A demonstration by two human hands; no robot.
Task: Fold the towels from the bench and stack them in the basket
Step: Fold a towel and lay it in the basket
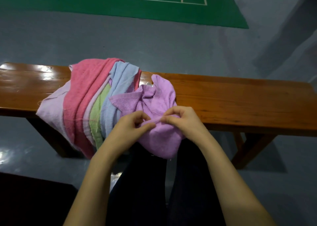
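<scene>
Purple towel point(159, 105) pinched (both hands), w/ pile point(89, 98).

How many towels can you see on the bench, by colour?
Purple towel, pinched by left hand and right hand: 1
Pink towel: 1
Blue towel: 1
Green towel: 1
Pale lilac towel: 1
Total: 5 visible

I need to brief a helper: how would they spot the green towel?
Find the long wooden bench, then the towel pile draped over its middle. The green towel is the narrow strip between pink towel and blue towel, the only green one.
</scene>
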